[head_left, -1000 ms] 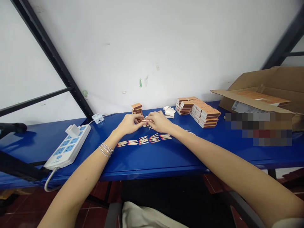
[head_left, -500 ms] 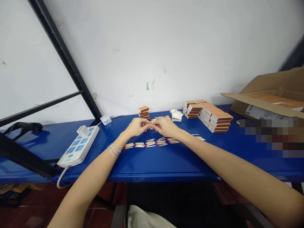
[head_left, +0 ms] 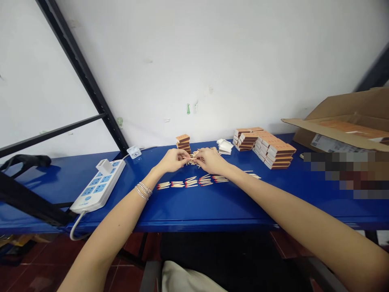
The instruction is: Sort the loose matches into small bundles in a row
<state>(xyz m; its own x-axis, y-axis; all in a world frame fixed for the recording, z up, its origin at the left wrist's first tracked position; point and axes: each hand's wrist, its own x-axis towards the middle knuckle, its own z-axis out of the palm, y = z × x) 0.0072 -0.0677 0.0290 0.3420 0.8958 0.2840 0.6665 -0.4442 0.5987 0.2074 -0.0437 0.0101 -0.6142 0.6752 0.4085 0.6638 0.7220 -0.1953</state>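
My left hand (head_left: 174, 160) is closed in a pinch over the loose match pile (head_left: 194, 161), with a thin matchstick (head_left: 186, 157) at its fingertips. Just to its right, my right hand (head_left: 210, 159) is also pinched, its fingertips at a matchstick in front of the pile. How many each holds is too small to tell. Nearer me, several small groups of red-headed matches (head_left: 177, 184) lie in a row, heads to the left; my right forearm partly hides those at the right. Behind my left hand stands a short stack of matchboxes (head_left: 183, 142).
White matchbox trays (head_left: 225, 146) lie behind my right hand. Stacked matchboxes (head_left: 263, 146) stand to their right, beside an open cardboard carton (head_left: 334, 136). A white power strip (head_left: 97, 187) lies at left near a black shelf post (head_left: 88, 79) on the blue table (head_left: 194, 209).
My fingertips have moved slightly apart above the pile, the left hand a little to the left. The whole view has shifted slightly. The match groups and boxes stay as they were.
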